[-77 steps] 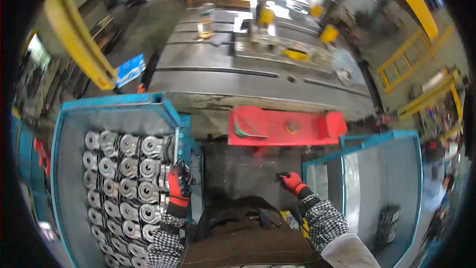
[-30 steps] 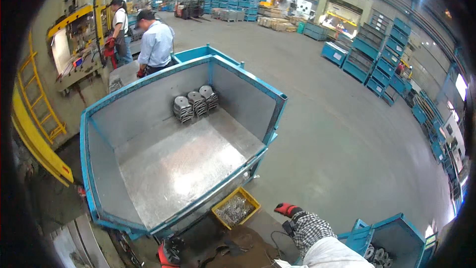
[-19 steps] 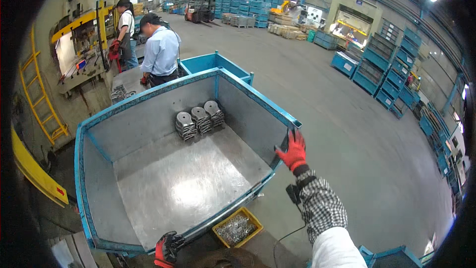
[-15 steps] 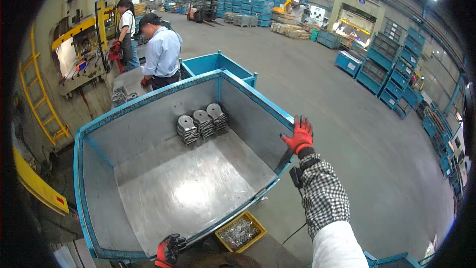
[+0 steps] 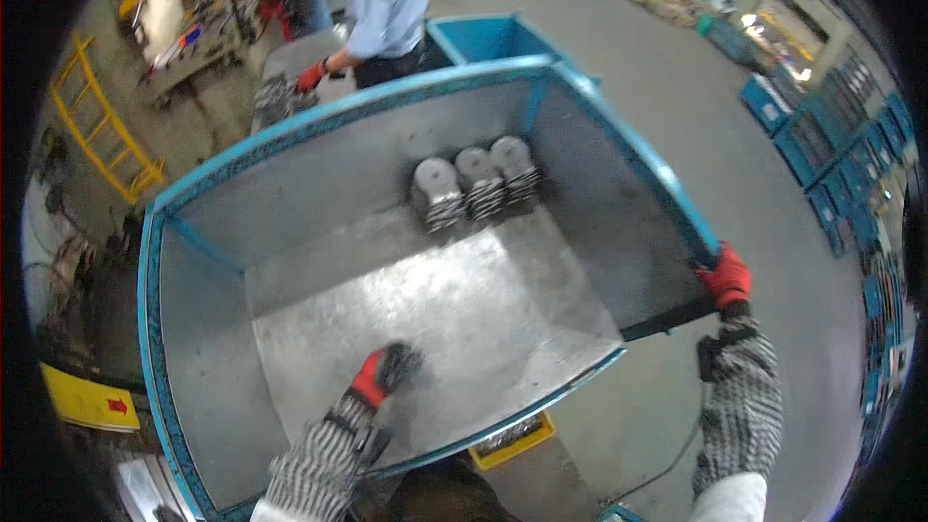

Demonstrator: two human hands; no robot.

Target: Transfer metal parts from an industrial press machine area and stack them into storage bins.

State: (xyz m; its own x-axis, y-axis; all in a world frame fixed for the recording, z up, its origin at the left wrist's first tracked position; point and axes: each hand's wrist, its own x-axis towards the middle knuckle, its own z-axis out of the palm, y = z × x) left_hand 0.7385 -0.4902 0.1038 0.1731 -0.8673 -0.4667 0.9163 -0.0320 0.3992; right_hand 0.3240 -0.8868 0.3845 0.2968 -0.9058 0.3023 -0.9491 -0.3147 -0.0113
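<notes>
Blue bin [image 5: 198, 348] with shiny metal bottom [image 5: 387, 295] is filling mid-frame — grey floor [image 5: 657, 68] is stretching upper right. Yellow panel [image 5: 77, 396], lower left, is showing a red arrow [image 5: 117, 406]. Three stacks of grey, round-ended metal parts [image 5: 478, 184] are sitting inside, upper centre. Right hand [image 5: 727, 276] is gripping the bin's right corner; left hand [image 5: 384, 372] is blurring over the bottom — can't tell its grip.
</notes>
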